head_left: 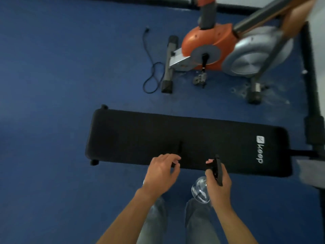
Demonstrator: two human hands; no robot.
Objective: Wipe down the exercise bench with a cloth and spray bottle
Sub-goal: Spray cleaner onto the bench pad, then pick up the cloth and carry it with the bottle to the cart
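Observation:
The black padded exercise bench [140,134] lies crosswise on the blue floor, with a white logo at its right end. My right hand [219,184] grips a spray bottle [200,191] with a clear body and a black trigger head, its nozzle over the bench's near edge. My left hand [162,171] hovers at the same near edge, fingers curled. A dark strip, perhaps a black cloth [180,147], lies on the bench just beyond my left fingertips. Whether those fingers pinch it is hidden by black on black.
An orange and silver exercise bike [211,43] stands beyond the bench, with a loose black cable [151,74] on the floor to its left. A dark frame post [314,131] rises at the right. My jeans-clad legs [198,226] are right below my hands.

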